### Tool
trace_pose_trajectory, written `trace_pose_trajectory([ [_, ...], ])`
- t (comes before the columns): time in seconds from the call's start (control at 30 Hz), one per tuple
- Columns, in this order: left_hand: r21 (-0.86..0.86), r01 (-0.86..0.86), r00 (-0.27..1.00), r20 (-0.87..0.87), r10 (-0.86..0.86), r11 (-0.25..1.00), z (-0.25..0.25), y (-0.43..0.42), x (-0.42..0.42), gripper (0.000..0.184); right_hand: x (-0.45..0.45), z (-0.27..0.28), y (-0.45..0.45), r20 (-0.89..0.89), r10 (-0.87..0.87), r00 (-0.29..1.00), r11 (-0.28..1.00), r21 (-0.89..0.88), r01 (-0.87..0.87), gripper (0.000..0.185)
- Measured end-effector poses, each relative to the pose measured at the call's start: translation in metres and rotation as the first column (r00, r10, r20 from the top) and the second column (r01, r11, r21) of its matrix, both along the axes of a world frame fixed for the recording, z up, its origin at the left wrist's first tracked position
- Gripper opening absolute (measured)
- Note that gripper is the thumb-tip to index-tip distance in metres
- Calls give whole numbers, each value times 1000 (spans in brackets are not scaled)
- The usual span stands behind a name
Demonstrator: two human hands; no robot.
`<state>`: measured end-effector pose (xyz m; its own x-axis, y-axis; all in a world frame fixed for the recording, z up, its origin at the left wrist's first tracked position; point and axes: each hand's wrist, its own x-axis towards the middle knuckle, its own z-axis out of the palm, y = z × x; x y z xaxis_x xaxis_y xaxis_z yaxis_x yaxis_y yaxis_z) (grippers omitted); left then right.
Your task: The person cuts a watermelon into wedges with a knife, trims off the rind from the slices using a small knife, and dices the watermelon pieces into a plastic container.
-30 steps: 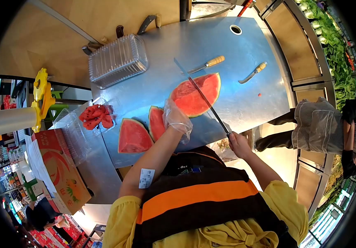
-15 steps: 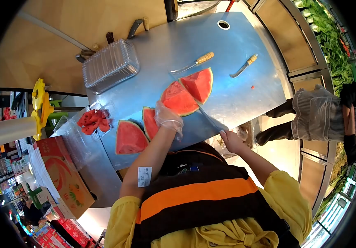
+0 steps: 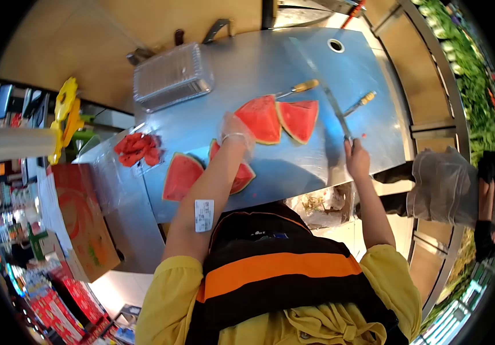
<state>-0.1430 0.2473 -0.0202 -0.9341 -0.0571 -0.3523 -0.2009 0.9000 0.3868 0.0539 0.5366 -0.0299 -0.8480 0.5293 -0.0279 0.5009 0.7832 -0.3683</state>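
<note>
My right hand [image 3: 356, 155] is closed round the handle of a long knife [image 3: 331, 98], whose blade points up and away over the metal table [image 3: 253, 57]. My left hand [image 3: 237, 131], in a clear plastic glove, touches the left edge of a watermelon piece [image 3: 260, 121]; its fingers are blurred. Just right of that lies a second watermelon piece [image 3: 299, 119]. Another cut piece [image 3: 241, 178] is partly hidden under my left forearm, and a watermelon wedge [image 3: 182, 177] lies left of it.
Clear plastic containers [image 3: 172, 77] are at the back left. Red fruit pieces [image 3: 138, 150] lie on clear plastic at left, beside a printed carton [image 3: 80, 213]. Two small wooden-handled knives [image 3: 306, 86] [image 3: 368, 98] lie behind. A person in an apron [image 3: 446, 184] stands at right.
The watermelon under the blade has become two separate pieces. The long knife has lifted off and swung right and away with my right hand. My left hand has shifted with the left piece.
</note>
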Motion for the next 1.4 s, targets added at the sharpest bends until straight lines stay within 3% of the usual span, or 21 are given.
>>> trace_pose_trajectory([
  [0.1,33,-171,963,-207,174,985,-20,-8,-11,28,-46,-16,24,120,-21,993,990,138,4,37],
  [0.17,25,-301,866,-410,285,953,-27,-14,-17,27,-57,-45,43,-64,69,996,986,155,-59,33],
  [0.23,5,-394,747,-580,323,919,-27,-28,-26,25,-63,-42,41,-59,50,997,988,149,-41,36],
  [0.3,2,-286,801,-548,240,958,3,-59,-39,19,-63,-32,29,-235,207,950,905,415,-95,35],
  [0.33,0,-235,821,-535,199,972,18,-77,-44,15,-69,-23,15,-255,245,935,907,402,-128,35],
  [0.37,0,-185,836,-525,158,983,30,-97,-48,13,-78,-10,-4,-344,285,894,944,262,-200,28],
  [0.4,203,-236,790,-529,309,950,35,-108,-54,15,-96,7,-30,-440,305,845,952,117,-282,24],
  [0.47,-207,-232,801,-595,66,950,-1,-133,-84,26,-111,97,-151,-585,471,660,724,-171,-668,21],
  [0.57,-97,-282,826,-531,190,955,39,-174,-60,25,-114,171,-301,-639,738,215,221,-73,-973,43],
  [0.63,-47,-328,835,-481,266,944,47,-208,-45,24,-120,205,-371,-701,712,25,50,16,-999,43],
  [0.67,-31,-353,837,-457,301,935,51,-227,-36,24,-116,216,-399,-702,712,-2,37,41,-998,43],
  [0.73,-8,-405,832,-418,365,914,57,-264,-20,24,-108,227,-446,-565,773,-289,-217,192,-957,42],
  [0.83,6,-470,818,-373,438,883,61,-327,2,23,-92,225,-507,-532,752,-390,-374,142,-916,40],
  [1.03,-25,-520,801,-363,477,854,101,-450,16,22,-76,208,-607,-594,623,-509,-444,267,-855,22],
  [1.1,-45,-509,810,-364,460,860,95,-483,24,22,-72,204,-625,-533,649,-544,-532,193,-824,17],
  [1.17,-6,-496,796,-403,452,868,56,-514,14,22,-74,212,-631,-448,642,-622,-537,316,-782,14],
  [1.2,459,-547,675,-253,693,700,19,-527,7,23,-71,212,-632,-425,591,-686,-618,308,-723,13],
  [1.27,844,-476,620,122,775,247,18,-540,19,32,-70,211,-634,-420,517,-745,-713,270,-647,15],
  [1.3,872,-465,664,231,711,151,53,-543,46,39,-78,211,-636,-408,529,-744,-700,286,-654,15],
  [1.37,923,-296,697,384,606,-244,65,-554,83,34,-102,210,-635,-524,581,-624,-638,183,-748,19],
  [1.4,915,-320,705,403,583,-246,73,-560,103,36,-123,220,-640,-545,672,-501,-556,74,-828,22],
])
